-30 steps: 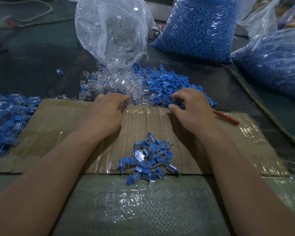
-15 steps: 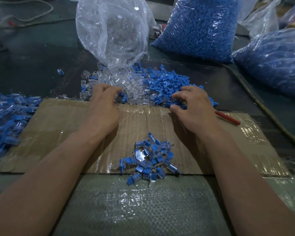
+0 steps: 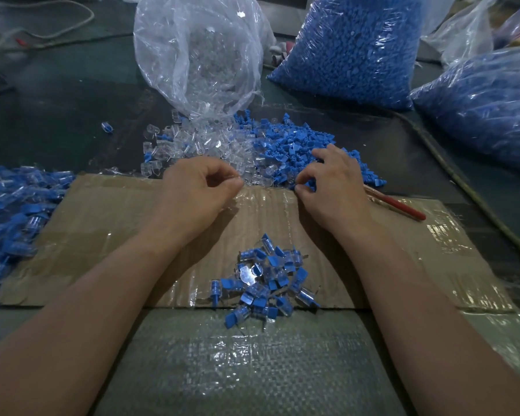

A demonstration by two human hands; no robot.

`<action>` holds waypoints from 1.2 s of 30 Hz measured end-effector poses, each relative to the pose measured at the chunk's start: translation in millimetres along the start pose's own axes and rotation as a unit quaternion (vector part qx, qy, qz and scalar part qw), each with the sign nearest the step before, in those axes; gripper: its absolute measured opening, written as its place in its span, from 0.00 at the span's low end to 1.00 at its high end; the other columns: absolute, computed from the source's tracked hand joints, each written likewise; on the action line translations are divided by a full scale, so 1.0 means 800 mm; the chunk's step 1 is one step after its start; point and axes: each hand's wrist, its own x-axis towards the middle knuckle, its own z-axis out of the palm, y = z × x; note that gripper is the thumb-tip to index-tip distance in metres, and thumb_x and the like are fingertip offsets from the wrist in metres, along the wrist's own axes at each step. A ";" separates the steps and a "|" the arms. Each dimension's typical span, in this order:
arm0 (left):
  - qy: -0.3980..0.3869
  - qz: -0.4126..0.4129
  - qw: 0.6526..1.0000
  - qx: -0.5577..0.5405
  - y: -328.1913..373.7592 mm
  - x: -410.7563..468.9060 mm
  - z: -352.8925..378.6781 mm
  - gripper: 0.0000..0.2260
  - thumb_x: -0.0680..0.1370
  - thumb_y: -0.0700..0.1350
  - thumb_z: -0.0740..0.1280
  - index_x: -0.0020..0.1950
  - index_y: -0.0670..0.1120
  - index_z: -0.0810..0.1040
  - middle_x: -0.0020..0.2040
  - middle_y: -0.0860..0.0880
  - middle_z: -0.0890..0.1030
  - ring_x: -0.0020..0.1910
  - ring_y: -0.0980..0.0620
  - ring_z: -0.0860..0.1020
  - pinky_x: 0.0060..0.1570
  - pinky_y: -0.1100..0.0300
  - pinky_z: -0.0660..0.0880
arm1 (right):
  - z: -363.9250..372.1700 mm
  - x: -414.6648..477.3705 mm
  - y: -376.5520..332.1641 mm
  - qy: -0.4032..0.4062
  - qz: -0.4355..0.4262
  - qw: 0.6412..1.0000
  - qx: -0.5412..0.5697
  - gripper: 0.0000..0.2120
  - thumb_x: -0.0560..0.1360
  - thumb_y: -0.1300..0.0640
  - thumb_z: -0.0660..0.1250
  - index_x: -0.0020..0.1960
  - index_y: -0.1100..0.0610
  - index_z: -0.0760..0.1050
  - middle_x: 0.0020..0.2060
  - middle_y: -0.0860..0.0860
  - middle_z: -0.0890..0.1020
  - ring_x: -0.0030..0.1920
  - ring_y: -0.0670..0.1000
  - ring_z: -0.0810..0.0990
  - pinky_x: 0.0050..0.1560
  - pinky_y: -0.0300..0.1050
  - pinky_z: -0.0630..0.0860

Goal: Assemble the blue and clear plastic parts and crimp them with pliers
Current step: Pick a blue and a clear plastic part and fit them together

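Loose clear parts (image 3: 192, 145) spill from a clear bag, with a heap of blue parts (image 3: 288, 139) just to their right. My left hand (image 3: 198, 193) hovers at the cardboard's far edge, thumb and forefinger pinched on a small clear part that barely shows. My right hand (image 3: 336, 187) sits on the near edge of the blue heap, fingers curled, thumb and forefinger pinching a blue part. A small pile of joined blue-and-clear pieces (image 3: 267, 280) lies on the cardboard (image 3: 102, 235) between my forearms. The pliers' red handle (image 3: 400, 207) pokes out from behind my right hand.
The clear bag (image 3: 198, 49) of clear parts stands at the back; a full bag of blue parts (image 3: 351, 46) and another blue bag (image 3: 478, 100) lie to the right. A larger heap of joined pieces (image 3: 12, 205) lies at the left. A cable (image 3: 463, 181) runs along the right.
My left hand drew back from the clear pile toward the cardboard edge and closed its thumb and forefinger. My right hand stayed at the blue heap, its fingers curling tighter.
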 end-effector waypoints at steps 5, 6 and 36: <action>-0.051 -0.024 0.995 -0.078 0.012 -0.005 0.005 0.05 0.76 0.38 0.66 0.47 0.45 0.81 0.33 0.50 0.80 0.26 0.63 0.77 0.26 0.76 0.69 | 0.005 0.001 -0.002 -0.045 0.006 0.999 -0.018 0.12 0.78 0.53 0.60 0.59 0.51 0.76 0.72 0.53 0.61 0.74 0.53 0.51 0.72 0.59 0.45; -0.063 -0.030 0.993 -0.092 0.014 -0.006 0.006 0.06 0.76 0.37 0.65 0.48 0.44 0.80 0.34 0.48 0.81 0.26 0.62 0.78 0.27 0.75 0.70 | 0.005 0.001 -0.002 -0.051 0.006 0.999 -0.016 0.12 0.78 0.53 0.59 0.60 0.51 0.76 0.73 0.53 0.60 0.74 0.53 0.50 0.72 0.59 0.44; -0.059 0.009 0.979 -0.197 0.022 -0.008 -0.002 0.04 0.64 0.43 0.72 0.37 0.51 0.81 0.40 0.49 0.82 0.37 0.58 0.80 0.40 0.67 0.78 | -0.016 -0.036 -0.051 -0.068 0.025 0.861 0.504 0.08 0.72 0.61 0.69 0.42 0.51 0.70 0.39 0.51 0.80 0.41 0.50 0.81 0.44 0.48 0.81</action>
